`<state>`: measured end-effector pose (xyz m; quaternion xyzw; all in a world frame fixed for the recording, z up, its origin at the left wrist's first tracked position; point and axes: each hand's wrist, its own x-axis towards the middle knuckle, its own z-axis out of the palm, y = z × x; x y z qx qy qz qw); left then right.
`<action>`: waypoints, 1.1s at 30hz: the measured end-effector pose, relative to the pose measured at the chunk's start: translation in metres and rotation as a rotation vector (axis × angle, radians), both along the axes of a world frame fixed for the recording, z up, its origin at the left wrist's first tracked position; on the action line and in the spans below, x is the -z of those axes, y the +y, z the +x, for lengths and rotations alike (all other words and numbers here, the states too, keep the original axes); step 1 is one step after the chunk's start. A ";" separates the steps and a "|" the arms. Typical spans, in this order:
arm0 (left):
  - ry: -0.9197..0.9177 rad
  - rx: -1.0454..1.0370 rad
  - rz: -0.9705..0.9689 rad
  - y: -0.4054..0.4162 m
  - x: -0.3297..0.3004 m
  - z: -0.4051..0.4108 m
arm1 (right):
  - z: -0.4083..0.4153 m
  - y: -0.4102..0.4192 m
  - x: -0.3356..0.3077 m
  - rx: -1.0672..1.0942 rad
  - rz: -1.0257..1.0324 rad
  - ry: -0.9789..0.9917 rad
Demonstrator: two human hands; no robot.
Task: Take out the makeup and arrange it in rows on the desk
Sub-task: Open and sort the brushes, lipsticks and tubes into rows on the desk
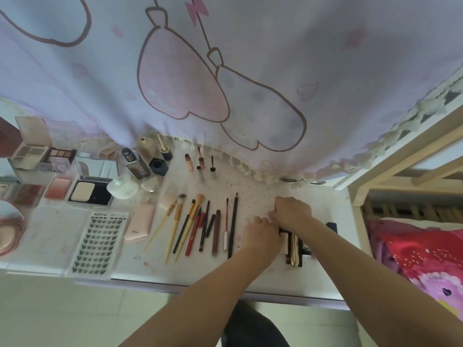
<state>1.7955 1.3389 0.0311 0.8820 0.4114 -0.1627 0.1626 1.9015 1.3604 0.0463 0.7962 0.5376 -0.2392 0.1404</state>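
Observation:
Makeup lies in rows on the white desk point(253, 189). Brushes and pencils point(198, 226) lie side by side in the middle, with small lip tubes point(200, 161) behind them. Palettes point(57, 186), a compact point(91, 194), bottles point(136, 164) and a lash tray point(99, 241) fill the left. My left hand point(260, 234) and my right hand point(292, 210) are curled close together at the desk's right part, over a cluster of dark and gold items point(294, 244). What the fingers hold is hidden.
A printed curtain point(225, 83) hangs along the back of the desk. A wooden bed frame point(406, 156) and pink bedding point(421, 256) stand to the right. Dark specks dot the desk behind my hands. The floor lies below the front edge.

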 end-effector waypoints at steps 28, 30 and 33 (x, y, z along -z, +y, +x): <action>-0.305 0.046 -0.074 0.036 -0.063 -0.077 | -0.012 -0.030 -0.089 0.147 0.012 0.676; -0.328 0.042 -0.103 0.037 -0.063 -0.079 | -0.011 -0.032 -0.088 0.108 0.070 0.689; -0.340 0.021 -0.145 0.041 -0.063 -0.083 | -0.009 -0.035 -0.086 0.137 0.140 0.826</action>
